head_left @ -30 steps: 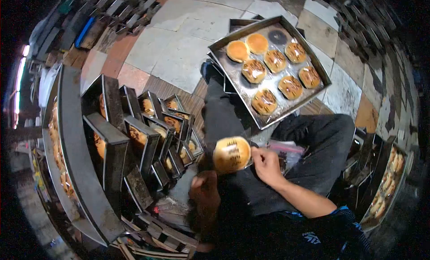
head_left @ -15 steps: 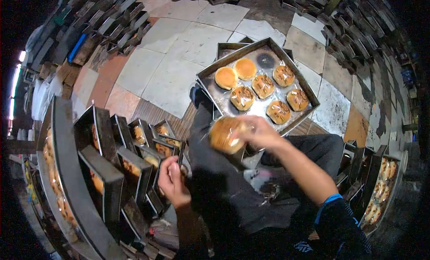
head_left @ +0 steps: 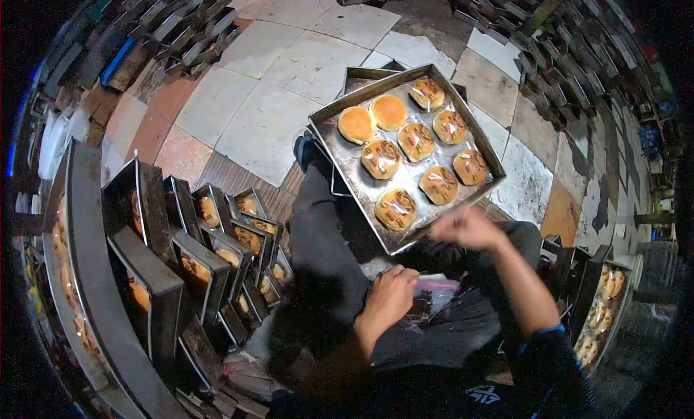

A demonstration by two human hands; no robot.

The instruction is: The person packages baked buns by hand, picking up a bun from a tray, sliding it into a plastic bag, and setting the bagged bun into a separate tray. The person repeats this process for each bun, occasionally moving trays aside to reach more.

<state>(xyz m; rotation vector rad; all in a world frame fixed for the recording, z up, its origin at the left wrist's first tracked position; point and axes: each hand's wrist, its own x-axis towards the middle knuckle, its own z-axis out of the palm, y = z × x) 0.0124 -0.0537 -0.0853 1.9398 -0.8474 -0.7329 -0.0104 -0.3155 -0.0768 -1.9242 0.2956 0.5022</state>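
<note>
A square metal tray (head_left: 323, 126) rests tilted before my knees, holding several round buns. Two of them, such as the plain bun (head_left: 358, 124), show no wrapper; the others, like the printed bun (head_left: 395, 209) in the near corner, are in clear film. My right hand (head_left: 470, 227) is just off the tray's near right edge, blurred, with its fingers curled and no bun visible in it. Down at my lap, my left hand (head_left: 394, 296) has its fingers closed at the edge of a stack of clear plastic bags (head_left: 436, 284).
Stacked metal trays (head_left: 148, 274) with buns stand at the left. Another tray of wrapped buns (head_left: 601, 310) is at the right. More trays line the far left and far right. Pale tiles (head_left: 260, 123) cover the floor.
The bun my right hand held now lies in the tray's near corner, and that hand has moved right. Another wrapped bun fills the far corner. My left hand has moved right to the bags.
</note>
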